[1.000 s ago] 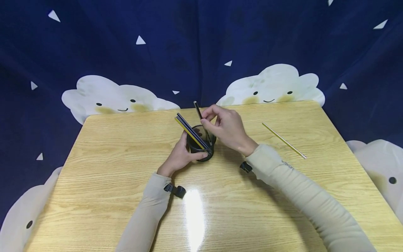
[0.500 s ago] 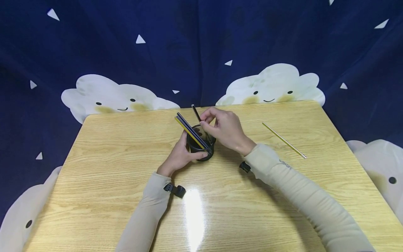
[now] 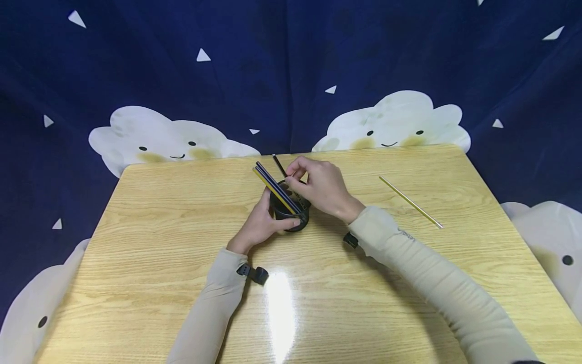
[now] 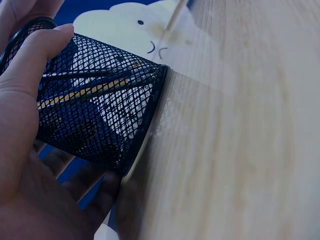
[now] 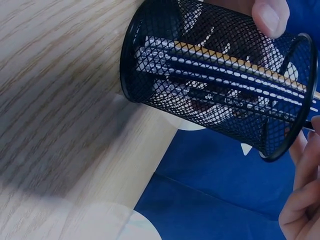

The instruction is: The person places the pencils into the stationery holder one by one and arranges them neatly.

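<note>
My left hand (image 3: pixel 256 228) grips a black mesh pen holder (image 4: pixel 107 125) on the wooden table, thumb on the near side and fingers around the far side. A yellow pencil (image 3: pixel 272 190) and two dark blue pencils (image 3: pixel 269 176) lean in it toward the upper left. My right hand (image 3: pixel 324 187) is at the holder's rim, pinching a black pencil (image 3: pixel 279 164) between thumb and fingertips. In the right wrist view, this black pencil's lower end (image 5: pixel 200 95) shows through the mesh, down near the holder's base, beside the other pencils.
A single thin light-yellow pencil (image 3: pixel 411 202) lies on the table (image 3: pixel 159 227) to the right of the holder. Behind the table's back edge hangs a dark blue curtain (image 3: pixel 273 65) with cloud prints. A black strap (image 3: pixel 252 273) is on the left wrist.
My right hand has moved slightly left and down in the head view, and the black pencil has sunk deeper into the holder, tilting further left. The left hand and holder stay put.
</note>
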The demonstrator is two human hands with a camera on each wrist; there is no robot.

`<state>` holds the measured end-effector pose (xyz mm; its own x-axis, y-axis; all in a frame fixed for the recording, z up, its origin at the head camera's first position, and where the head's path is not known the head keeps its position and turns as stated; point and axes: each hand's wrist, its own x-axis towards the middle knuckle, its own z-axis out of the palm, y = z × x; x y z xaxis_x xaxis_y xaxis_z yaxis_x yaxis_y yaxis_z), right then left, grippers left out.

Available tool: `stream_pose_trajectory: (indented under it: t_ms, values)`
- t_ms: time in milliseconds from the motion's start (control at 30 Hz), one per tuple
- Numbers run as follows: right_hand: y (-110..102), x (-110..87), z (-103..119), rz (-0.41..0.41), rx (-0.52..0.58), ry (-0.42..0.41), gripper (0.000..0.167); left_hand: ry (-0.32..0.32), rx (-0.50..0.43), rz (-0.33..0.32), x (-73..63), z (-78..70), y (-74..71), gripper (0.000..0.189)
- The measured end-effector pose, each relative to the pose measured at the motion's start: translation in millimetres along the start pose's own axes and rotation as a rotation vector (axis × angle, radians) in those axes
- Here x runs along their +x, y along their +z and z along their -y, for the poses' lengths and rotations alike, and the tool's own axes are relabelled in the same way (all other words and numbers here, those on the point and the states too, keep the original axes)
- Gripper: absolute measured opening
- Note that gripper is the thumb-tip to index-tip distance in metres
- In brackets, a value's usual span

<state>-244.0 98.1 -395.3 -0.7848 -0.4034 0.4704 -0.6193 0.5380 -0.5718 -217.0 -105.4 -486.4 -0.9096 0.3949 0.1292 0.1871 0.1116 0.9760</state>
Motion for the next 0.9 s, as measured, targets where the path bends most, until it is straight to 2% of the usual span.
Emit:
stream_pose_trajectory:
  t_ms: [533,900]
  values:
    - [8.6,3.5,-3.7,0.026,-0.024,-0.002,0.010,0.012,-0.004,0.004,0.0,0.6,-0.9,0.101]
    - [14.3,5.1,-6.2,0.034,-0.051,-0.003,0.010,0.000,0.006,-0.005,-1.4,-1.4,-0.3,0.112]
